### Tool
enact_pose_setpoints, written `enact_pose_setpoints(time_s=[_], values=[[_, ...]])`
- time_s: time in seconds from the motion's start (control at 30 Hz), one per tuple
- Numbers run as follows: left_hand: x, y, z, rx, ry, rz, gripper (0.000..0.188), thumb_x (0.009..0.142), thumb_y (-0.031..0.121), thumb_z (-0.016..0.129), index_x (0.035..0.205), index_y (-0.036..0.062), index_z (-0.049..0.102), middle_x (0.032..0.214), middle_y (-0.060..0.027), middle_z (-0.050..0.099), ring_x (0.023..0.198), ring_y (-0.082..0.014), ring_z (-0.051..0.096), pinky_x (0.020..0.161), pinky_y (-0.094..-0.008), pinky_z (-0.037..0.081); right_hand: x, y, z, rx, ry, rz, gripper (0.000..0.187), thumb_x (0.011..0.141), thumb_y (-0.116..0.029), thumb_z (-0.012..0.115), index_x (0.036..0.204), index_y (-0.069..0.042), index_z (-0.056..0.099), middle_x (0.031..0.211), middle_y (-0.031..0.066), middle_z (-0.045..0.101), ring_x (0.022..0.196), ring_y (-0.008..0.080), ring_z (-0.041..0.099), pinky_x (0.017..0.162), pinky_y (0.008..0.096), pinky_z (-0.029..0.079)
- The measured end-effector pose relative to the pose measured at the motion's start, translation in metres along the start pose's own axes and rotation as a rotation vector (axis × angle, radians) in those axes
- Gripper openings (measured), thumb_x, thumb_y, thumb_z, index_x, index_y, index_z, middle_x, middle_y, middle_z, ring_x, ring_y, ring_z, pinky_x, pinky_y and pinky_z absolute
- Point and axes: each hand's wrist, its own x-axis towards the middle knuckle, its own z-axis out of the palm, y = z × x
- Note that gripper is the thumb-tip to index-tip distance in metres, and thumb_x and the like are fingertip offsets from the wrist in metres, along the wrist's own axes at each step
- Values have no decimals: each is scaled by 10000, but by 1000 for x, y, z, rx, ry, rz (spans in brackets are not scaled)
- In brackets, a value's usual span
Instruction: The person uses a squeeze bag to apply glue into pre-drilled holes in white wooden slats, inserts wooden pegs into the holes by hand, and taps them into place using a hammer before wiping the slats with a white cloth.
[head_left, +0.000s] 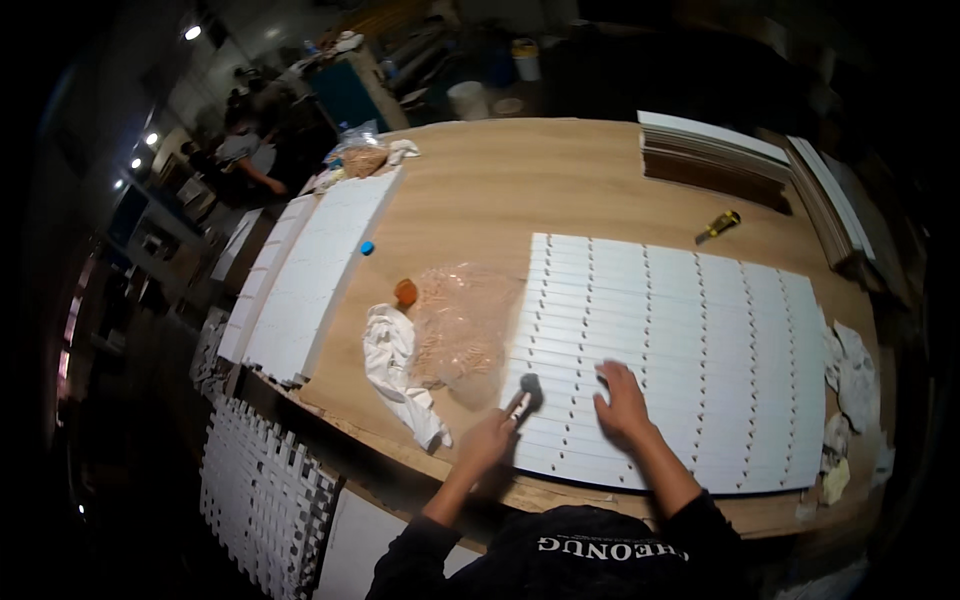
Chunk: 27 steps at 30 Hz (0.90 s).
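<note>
My left hand grips the handle of a small mallet, whose grey head rests over the near left corner of a row of white slats laid side by side on the wooden table. The slats carry lines of small holes. My right hand lies flat on the slats, fingers spread, just right of the mallet head. A clear plastic bag of wooden dowels sits left of the slats.
A white rag and an orange lump lie by the bag. Stacked white boards line the left edge, more boards the far right. A yellow-handled tool and a blue cap lie on the table. A person works far left.
</note>
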Motion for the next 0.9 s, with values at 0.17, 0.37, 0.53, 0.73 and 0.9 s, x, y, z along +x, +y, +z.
enact_pose_setpoints(time_s=[0.17,0.37,0.53,0.73,0.9], values=[[-4,-9,-3,-170,107,-116,302,924,346,470,983,59,544,792,-240,620,785,-446,597,674,-507,457,52,21,30,-149,236,46,547,802,-163,610,1309,-61,434,1388,194,365,1316,369,303,1095,483,251],[4,18,-29,-396,227,-12,203,956,215,467,960,23,530,593,-17,484,542,-79,464,508,-272,397,57,20,34,-359,211,121,538,842,-291,559,1332,-104,439,1429,105,355,1363,314,252,1114,509,203],[28,2,-12,22,302,89,252,941,278,477,965,31,515,680,-221,589,660,-431,585,594,-507,430,59,15,33,-351,203,130,532,834,-294,564,1321,-108,457,1423,98,366,1361,306,259,1116,509,204],[44,27,-39,-125,134,10,238,951,275,461,1000,47,512,731,-252,592,703,-466,565,607,-525,419,61,20,32,-324,219,122,530,819,-281,572,1307,-107,465,1420,105,366,1357,313,264,1109,518,215],[62,10,-19,-59,145,31,232,956,274,454,969,45,487,721,-254,585,707,-481,551,617,-516,424,64,19,31,-307,216,128,520,806,-268,581,1289,-103,482,1406,112,383,1346,323,280,1100,527,227]])
